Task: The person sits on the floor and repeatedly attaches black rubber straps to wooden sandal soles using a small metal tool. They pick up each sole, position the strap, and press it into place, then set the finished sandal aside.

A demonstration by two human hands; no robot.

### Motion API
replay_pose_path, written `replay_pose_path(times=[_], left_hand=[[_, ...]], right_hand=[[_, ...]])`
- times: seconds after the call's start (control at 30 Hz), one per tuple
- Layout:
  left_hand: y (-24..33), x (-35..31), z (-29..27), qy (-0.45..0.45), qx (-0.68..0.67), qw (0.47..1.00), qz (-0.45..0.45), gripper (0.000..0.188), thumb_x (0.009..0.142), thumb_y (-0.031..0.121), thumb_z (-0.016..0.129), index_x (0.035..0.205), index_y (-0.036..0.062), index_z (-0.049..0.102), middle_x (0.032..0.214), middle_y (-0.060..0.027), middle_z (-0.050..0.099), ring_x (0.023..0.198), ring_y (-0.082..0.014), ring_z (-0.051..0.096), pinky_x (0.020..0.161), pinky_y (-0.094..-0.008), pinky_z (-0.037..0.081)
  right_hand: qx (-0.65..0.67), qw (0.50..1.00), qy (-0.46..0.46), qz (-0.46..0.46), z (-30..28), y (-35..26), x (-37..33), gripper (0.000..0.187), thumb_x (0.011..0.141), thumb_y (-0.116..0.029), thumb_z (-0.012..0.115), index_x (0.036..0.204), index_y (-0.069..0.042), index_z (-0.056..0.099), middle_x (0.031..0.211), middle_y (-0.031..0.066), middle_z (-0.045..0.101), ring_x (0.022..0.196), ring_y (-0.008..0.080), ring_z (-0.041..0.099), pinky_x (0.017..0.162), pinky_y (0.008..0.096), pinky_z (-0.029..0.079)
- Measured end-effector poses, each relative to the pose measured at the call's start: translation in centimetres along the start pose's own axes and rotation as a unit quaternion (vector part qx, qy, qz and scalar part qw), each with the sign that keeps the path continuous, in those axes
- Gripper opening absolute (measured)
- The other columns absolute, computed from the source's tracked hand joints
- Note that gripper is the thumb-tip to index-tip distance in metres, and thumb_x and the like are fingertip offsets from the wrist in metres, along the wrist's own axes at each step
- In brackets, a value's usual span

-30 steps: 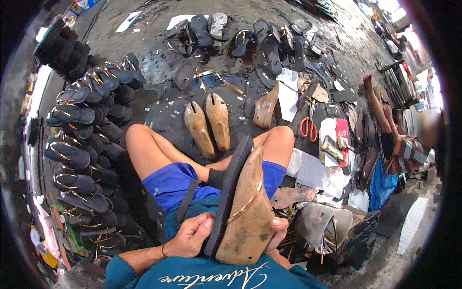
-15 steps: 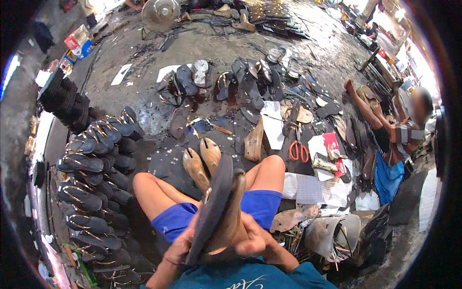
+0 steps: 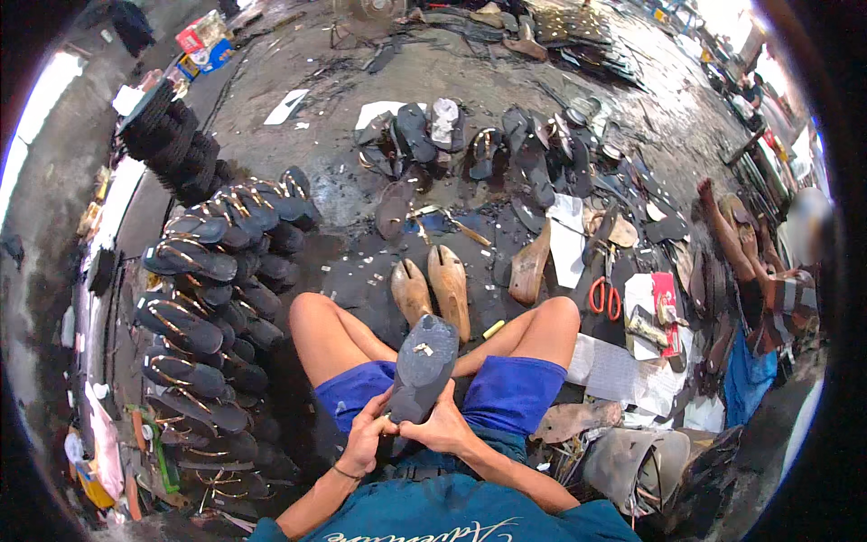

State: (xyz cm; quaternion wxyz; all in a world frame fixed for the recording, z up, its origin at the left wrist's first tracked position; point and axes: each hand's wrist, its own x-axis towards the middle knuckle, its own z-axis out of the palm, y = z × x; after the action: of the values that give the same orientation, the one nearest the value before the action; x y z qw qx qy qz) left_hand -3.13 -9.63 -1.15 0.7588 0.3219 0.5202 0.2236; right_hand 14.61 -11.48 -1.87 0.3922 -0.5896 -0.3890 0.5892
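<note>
Over my lap I hold a dark sandal with its flat sole turned up and a small pale mark on it. My left hand grips its near end from the left. From the right, my right hand closes around the same end, thumb toward the left hand. Whether the wooden last is still inside the sandal is hidden by the sole. Just beyond its far end, two wooden shoe lasts rest side by side on the floor between my knees.
Rows of dark sandals with gold straps fill the left side. Another wooden last lies beyond my right knee, near orange-handled scissors. A grey bucket stands at lower right. A co-worker's leg shows at far right.
The sandal has turned from edge-on to sole up and tilted away from me. Both hands have shifted to its near end. The view has swung, moving the surroundings rightward.
</note>
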Motion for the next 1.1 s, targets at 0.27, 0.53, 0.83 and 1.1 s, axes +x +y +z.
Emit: replay_pose_path(times=[0.27,0.53,0.83,1.1], left_hand=[[5.6,-0.6,0.7,-0.163,-0.190,0.963,0.101,0.082,0.076,0.016,0.063,0.153,0.0011,0.036,0.144,-0.0152,0.052,0.131,-0.0289,0.052,0.110,-0.0402,0.041],[10.8,8.2,5.1,-0.078,-0.322,0.939,0.089,0.072,0.102,0.062,0.039,0.145,0.0046,0.047,0.137,-0.0142,0.059,0.121,-0.0252,0.060,0.102,-0.0360,0.050],[12.0,10.9,2.2,-0.366,-0.573,0.733,0.002,0.087,0.099,0.067,0.041,0.150,-0.0023,0.036,0.150,-0.0288,0.038,0.127,-0.0419,0.051,0.101,-0.0478,0.054],[5.9,10.0,0.8,-0.325,-0.304,0.895,0.020,0.065,0.099,0.046,0.058,0.146,0.0035,0.043,0.131,-0.0174,0.061,0.116,-0.0259,0.062,0.096,-0.0420,0.053]], right_hand=[[0.233,0.969,-0.021,-0.082,-3.6,-6.7,-1.8,0.101,0.081,-0.024,0.086,0.153,0.001,0.020,0.142,0.0228,0.044,0.133,0.0329,0.047,0.113,0.0448,0.038],[0.034,0.993,0.014,-0.111,-5.3,-6.7,0.1,0.074,0.092,-0.020,0.072,0.148,0.005,0.031,0.140,0.0170,0.050,0.131,0.0252,0.048,0.112,0.0377,0.037],[-0.256,0.939,0.179,-0.145,-13.4,0.2,5.1,0.056,0.092,-0.021,0.070,0.139,0.000,0.048,0.134,0.0196,0.055,0.122,0.0319,0.057,0.104,0.0392,0.046],[-0.259,0.922,-0.132,-0.255,-10.3,-8.3,16.8,0.020,0.080,-0.010,0.073,0.100,-0.008,0.071,0.110,0.0139,0.068,0.113,0.0305,0.062,0.097,0.0392,0.049]])
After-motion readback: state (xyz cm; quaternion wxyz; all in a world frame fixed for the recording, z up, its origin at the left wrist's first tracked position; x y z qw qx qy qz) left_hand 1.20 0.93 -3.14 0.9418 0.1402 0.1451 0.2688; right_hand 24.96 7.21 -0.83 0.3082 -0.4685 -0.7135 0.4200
